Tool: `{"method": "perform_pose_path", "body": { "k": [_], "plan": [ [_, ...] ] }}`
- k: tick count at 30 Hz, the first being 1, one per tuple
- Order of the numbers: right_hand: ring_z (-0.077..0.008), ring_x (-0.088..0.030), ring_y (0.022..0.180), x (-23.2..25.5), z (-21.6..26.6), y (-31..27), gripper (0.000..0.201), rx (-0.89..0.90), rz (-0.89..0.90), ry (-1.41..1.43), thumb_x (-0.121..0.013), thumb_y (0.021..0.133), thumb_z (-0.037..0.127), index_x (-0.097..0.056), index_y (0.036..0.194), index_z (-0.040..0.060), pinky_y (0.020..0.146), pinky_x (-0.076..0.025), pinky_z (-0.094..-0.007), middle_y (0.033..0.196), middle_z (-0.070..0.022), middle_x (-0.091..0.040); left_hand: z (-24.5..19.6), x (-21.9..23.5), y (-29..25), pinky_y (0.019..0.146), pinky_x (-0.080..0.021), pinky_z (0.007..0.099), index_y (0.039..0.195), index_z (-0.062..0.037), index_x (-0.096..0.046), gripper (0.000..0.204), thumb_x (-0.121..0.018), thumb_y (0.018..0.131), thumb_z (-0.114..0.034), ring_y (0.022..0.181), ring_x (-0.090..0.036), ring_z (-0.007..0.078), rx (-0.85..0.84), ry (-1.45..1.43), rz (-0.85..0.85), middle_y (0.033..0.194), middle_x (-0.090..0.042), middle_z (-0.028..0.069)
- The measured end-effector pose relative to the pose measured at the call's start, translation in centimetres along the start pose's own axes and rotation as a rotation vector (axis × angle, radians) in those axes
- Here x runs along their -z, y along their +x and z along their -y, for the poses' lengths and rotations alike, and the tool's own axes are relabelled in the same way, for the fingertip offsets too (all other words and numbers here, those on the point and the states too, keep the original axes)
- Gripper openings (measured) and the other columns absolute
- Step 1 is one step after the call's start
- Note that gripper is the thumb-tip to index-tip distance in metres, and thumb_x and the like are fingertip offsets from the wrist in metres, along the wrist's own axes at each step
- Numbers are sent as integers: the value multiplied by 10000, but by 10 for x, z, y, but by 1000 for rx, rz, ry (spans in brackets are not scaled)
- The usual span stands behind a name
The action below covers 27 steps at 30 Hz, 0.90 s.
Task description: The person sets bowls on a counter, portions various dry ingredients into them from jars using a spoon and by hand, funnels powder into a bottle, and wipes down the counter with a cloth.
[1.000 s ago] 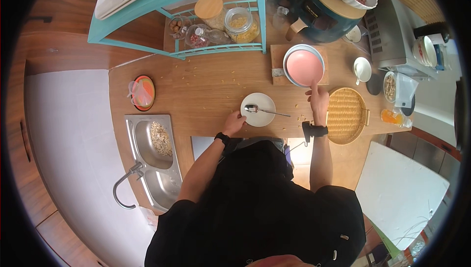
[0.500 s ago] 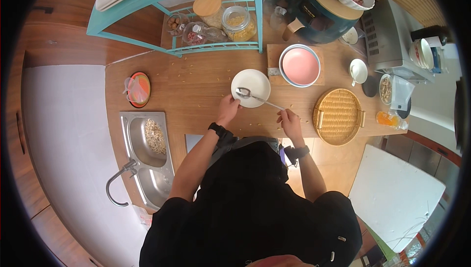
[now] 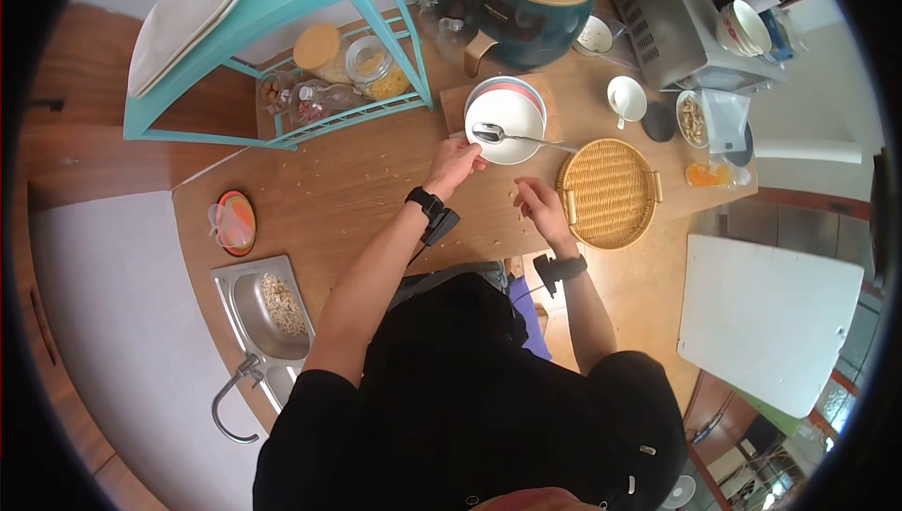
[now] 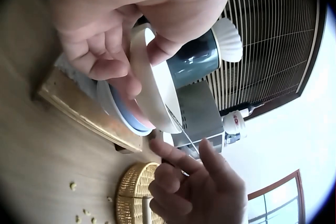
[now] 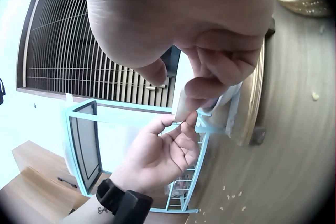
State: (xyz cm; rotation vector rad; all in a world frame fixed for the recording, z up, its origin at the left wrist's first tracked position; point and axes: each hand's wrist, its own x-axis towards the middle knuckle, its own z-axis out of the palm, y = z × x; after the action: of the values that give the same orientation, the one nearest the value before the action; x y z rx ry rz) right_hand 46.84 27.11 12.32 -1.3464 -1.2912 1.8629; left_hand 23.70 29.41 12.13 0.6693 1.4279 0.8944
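Note:
My left hand (image 3: 456, 165) grips the near left rim of a shallow white dish (image 3: 517, 116), thumb inside and fingers beneath. A metal spoon (image 3: 489, 132) lies in the dish, its handle sticking out past the right rim. Stacked bowls, a pink one (image 4: 135, 112) and a blue-rimmed one (image 4: 105, 98), stand on a wooden board (image 4: 84, 111). Seen from the head, the dish overlaps them and hides most of the pink. My right hand (image 3: 542, 208) is nearer my body, close to the spoon handle, its fingers loosely bent around nothing.
A round wicker tray (image 3: 611, 196) sits right of my right hand. Behind the bowls stands a dark green appliance (image 3: 517, 18); a teal rack (image 3: 366, 102) with jars is at the back left. Small crumbs dot the counter (image 3: 376, 192). A sink (image 3: 249, 300) is at the left.
My left hand has lifted the dish with the spoon off the counter and carried it to the bowls. My right hand left the pink bowl, took the spoon's handle, then let go.

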Motion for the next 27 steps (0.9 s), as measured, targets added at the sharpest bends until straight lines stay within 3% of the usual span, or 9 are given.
{"method": "perform_pose_path", "body": {
  "k": [7, 9, 13, 16, 17, 18, 20, 24, 27],
  "plan": [
    [-115, -605, 654, 0, -54, -29, 334, -39, -51, -237, -591, 994, 268, -644, 1107, -42, 593, -477, -260, 774, -84, -684, 19, -7, 19, 640, -557, 271, 888, 60, -683, 287, -648, 938, -221, 705, -681, 151, -25, -138, -91, 829, -725, 137],
    [-111, -608, 651, -16, -56, -35, 313, -59, -22, -280, -595, 992, 260, -649, 1099, -28, 594, -479, -257, 771, -85, -691, 18, -4, 14, 678, -531, 242, 1049, 53, -642, 329, -652, 960, -263, 769, -672, 120, -64, 62, -111, 934, -728, 118],
    [-169, -650, 619, -58, -56, -36, 250, 56, 90, -440, -608, 979, 225, -652, 1084, 3, 577, -498, -311, 735, -114, -698, 14, 16, -27, 737, -542, 288, 1192, 38, -565, 369, -657, 948, -223, 818, -670, 154, -79, 99, -118, 1094, -691, 139],
    [-177, -662, 642, -85, -54, -32, 249, 180, 240, -601, -595, 981, 222, -648, 1082, 1, 588, -496, -304, 734, -105, -692, 61, 56, -73, 770, -538, 300, 1209, -1, -573, 334, -650, 947, -192, 877, -660, 156, -244, 65, -175, 1090, -679, 127],
    [-214, -687, 656, -92, -63, -27, 235, 222, 280, -665, -602, 973, 206, -646, 1065, -6, 598, -508, -324, 724, -127, -691, 107, 75, -76, 791, -533, 296, 1235, -42, -577, 319, -642, 950, -170, 955, -644, 152, -272, -16, -195, 1116, -657, 94],
    [-214, -687, 656, -100, -65, -23, 235, 226, 326, -677, -602, 973, 206, -646, 1065, -6, 598, -508, -324, 724, -127, -691, 116, 94, -105, 798, -531, 295, 1240, -53, -575, 315, -638, 948, -154, 972, -638, 153, -196, 6, -297, 1122, -653, 80],
    [-326, -691, 692, -116, -69, -20, 187, 280, 391, -700, -629, 943, 184, -666, 1017, 17, 614, -525, -383, 748, -179, -684, 151, 131, -167, 830, -529, 308, 1198, -55, -598, 277, -636, 933, -128, 990, -646, 173, -133, -5, -533, 1092, -665, 76],
    [-351, -693, 733, -146, -56, -14, 190, 300, 560, -866, -625, 937, 191, -669, 1017, 24, 642, -531, -410, 784, -179, -696, 262, 178, -298, 845, -517, 326, 1138, -48, -626, 222, -630, 923, -101, 939, -644, 195, -89, -188, -1116, 1031, -673, 84],
    [-311, -690, 698, -159, -57, -2, 189, 408, 674, -945, -619, 947, 186, -671, 1034, 26, 636, -528, -374, 753, -158, -686, 348, 168, -401, 924, -485, 393, 1162, 5, -598, 326, -673, 860, -92, 1016, -624, 295, 236, 30, -1687, 1045, -657, 148]
  ]
}}
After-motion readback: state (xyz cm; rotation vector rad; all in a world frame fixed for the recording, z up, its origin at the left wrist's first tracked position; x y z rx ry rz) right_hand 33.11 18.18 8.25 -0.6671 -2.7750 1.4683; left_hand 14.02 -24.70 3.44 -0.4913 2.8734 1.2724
